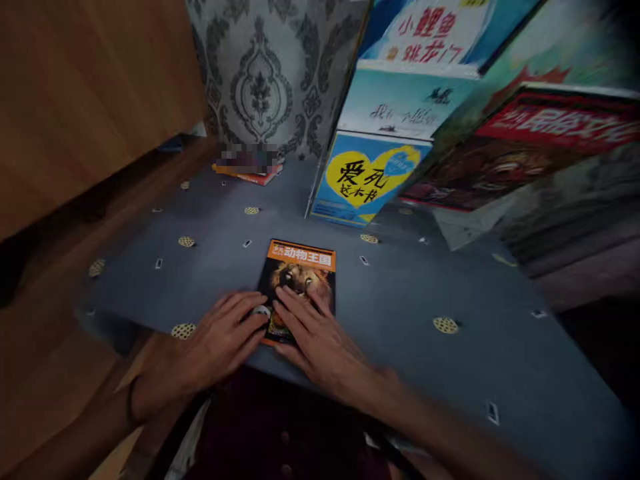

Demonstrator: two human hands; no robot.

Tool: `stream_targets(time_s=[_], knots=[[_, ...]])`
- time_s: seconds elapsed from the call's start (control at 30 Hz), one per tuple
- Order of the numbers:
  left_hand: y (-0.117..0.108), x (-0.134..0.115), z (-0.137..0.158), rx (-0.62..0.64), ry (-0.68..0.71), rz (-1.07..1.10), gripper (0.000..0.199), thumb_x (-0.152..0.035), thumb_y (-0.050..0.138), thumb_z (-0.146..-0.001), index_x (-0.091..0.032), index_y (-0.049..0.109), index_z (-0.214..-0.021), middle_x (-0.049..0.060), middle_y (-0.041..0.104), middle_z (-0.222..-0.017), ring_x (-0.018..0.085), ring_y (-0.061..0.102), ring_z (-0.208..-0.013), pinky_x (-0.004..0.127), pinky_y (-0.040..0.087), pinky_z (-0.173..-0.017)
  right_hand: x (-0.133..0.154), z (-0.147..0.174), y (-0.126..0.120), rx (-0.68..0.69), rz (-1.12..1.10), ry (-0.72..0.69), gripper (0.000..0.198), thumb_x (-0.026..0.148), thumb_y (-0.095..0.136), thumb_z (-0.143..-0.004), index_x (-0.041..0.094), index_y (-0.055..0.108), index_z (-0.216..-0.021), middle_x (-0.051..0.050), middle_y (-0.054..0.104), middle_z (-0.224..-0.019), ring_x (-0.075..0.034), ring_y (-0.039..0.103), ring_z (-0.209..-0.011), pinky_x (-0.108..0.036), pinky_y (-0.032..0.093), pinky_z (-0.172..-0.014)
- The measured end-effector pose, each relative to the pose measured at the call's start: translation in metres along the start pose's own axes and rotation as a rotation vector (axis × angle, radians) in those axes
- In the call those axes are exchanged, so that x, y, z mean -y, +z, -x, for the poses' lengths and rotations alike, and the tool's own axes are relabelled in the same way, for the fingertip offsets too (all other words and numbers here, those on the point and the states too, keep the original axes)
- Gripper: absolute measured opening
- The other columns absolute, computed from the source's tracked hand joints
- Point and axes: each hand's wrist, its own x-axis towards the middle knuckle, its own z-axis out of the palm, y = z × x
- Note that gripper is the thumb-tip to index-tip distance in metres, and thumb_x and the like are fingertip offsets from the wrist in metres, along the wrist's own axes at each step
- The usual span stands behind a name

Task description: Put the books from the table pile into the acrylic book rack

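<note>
A small book (301, 260) with an orange title band and a lion on its dark cover lies flat near the front edge of the table. My right hand (313, 333) rests on the cover, its fingers stretched out across the lion picture. At the book's left edge is my left hand (235, 330), fingers extended and the tips touching the cover. Both hands hide part of the lower half of the book. Neither one grips it.
The table (400, 300) has a grey patterned covering. Behind the book, a rack holds upright picture books, among them a blue one with a yellow heart (370, 175) and a red-topped book (520, 150). A small book stack (257, 177) lies at the back left, by a wooden panel (95, 100).
</note>
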Motion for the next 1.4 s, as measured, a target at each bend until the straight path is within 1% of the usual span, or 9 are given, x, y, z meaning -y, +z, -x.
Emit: stream_targets(time_s=[0.1, 0.2, 0.33, 0.53, 0.63, 0.77, 0.9, 1.23, 1.4], knots=[[-0.001, 0.001, -0.005, 0.054, -0.024, 0.003, 0.015, -0.015, 0.051, -0.099, -0.018, 0.061, -0.110, 0.011, 0.065, -0.125, 0.025, 0.058, -0.122, 0.044, 0.049, -0.104, -0.010, -0.006, 0.003, -0.086, -0.029, 0.045, 0.061, 0.043, 0.042, -0.104, 0.010, 0.034, -0.155, -0.020, 0.036, -0.161, -0.029, 0.027, -0.153, -0.060, 0.028, -0.122], [-0.002, 0.005, -0.011, 0.078, -0.026, 0.003, 0.014, -0.017, 0.048, -0.100, -0.018, 0.062, -0.104, 0.009, 0.067, -0.115, 0.024, 0.060, -0.112, 0.042, 0.051, -0.097, -0.026, -0.013, 0.005, -0.130, -0.041, 0.166, 0.066, 0.045, 0.042, -0.103, 0.010, 0.029, -0.157, -0.021, 0.029, -0.164, -0.030, 0.018, -0.155, -0.060, 0.023, -0.124], [-0.001, 0.016, -0.029, 0.086, -0.026, -0.021, 0.017, -0.022, 0.046, -0.101, -0.018, 0.062, -0.105, 0.010, 0.067, -0.111, 0.024, 0.061, -0.102, 0.042, 0.053, -0.088, -0.049, -0.020, 0.005, -0.038, -0.060, 0.301, 0.074, 0.054, 0.041, -0.102, 0.003, 0.033, -0.155, -0.025, 0.030, -0.162, -0.032, 0.020, -0.155, -0.059, 0.023, -0.124], [0.014, 0.043, -0.070, 0.146, -0.100, -0.017, 0.023, -0.030, 0.044, -0.103, -0.018, 0.057, -0.117, 0.015, 0.056, -0.143, 0.028, 0.050, -0.135, 0.048, 0.043, -0.111, -0.058, -0.019, 0.003, -0.027, -0.075, 0.280, 0.072, 0.056, 0.034, -0.102, 0.005, 0.038, -0.153, -0.022, 0.035, -0.161, -0.030, 0.025, -0.153, -0.056, 0.024, -0.124], [0.025, 0.056, -0.082, 0.190, -0.154, -0.038, 0.035, -0.033, 0.044, -0.103, -0.014, 0.050, -0.132, 0.019, 0.049, -0.151, 0.030, 0.044, -0.142, 0.051, 0.039, -0.114, -0.064, -0.017, 0.003, -0.063, -0.089, 0.282, 0.069, 0.055, 0.034, -0.102, 0.007, 0.041, -0.152, -0.021, 0.039, -0.159, -0.030, 0.029, -0.152, -0.055, 0.027, -0.123], [0.034, 0.064, -0.084, 0.187, -0.182, -0.019, 0.046, -0.037, 0.043, -0.103, -0.012, 0.042, -0.142, 0.022, 0.050, -0.150, 0.031, 0.046, -0.142, 0.052, 0.038, -0.114, -0.084, -0.016, 0.001, -0.092, -0.074, 0.366, 0.063, 0.051, 0.035, -0.103, 0.012, 0.044, -0.151, -0.019, 0.041, -0.159, -0.030, 0.033, -0.150, -0.057, 0.028, -0.121], [0.036, 0.065, -0.082, 0.160, -0.169, -0.020, 0.045, -0.038, 0.040, -0.104, -0.013, 0.042, -0.141, 0.021, 0.050, -0.151, 0.030, 0.046, -0.142, 0.051, 0.038, -0.114, -0.098, -0.016, 0.000, -0.091, -0.035, 0.421, 0.059, 0.046, 0.033, -0.104, 0.010, 0.045, -0.149, -0.018, 0.044, -0.157, -0.029, 0.036, -0.149, -0.058, 0.028, -0.121], [0.041, 0.063, -0.082, 0.144, -0.194, -0.024, 0.036, -0.035, 0.038, -0.104, -0.017, 0.048, -0.134, 0.017, 0.050, -0.152, 0.029, 0.044, -0.143, 0.055, 0.034, -0.117, -0.102, -0.008, 0.004, -0.142, 0.056, 0.439, 0.062, 0.049, 0.034, -0.103, 0.007, 0.049, -0.146, -0.020, 0.046, -0.155, -0.030, 0.039, -0.147, -0.055, 0.031, -0.120], [0.040, 0.060, -0.080, 0.106, -0.249, -0.103, 0.032, -0.041, 0.039, -0.103, -0.018, 0.053, -0.120, 0.019, 0.054, -0.146, 0.033, 0.048, -0.139, 0.058, 0.039, -0.114, -0.092, -0.004, 0.002, -0.132, 0.105, 0.455, 0.063, 0.051, 0.035, -0.103, 0.008, 0.047, -0.147, -0.021, 0.039, -0.159, -0.032, 0.032, -0.150, -0.058, 0.029, -0.119]])
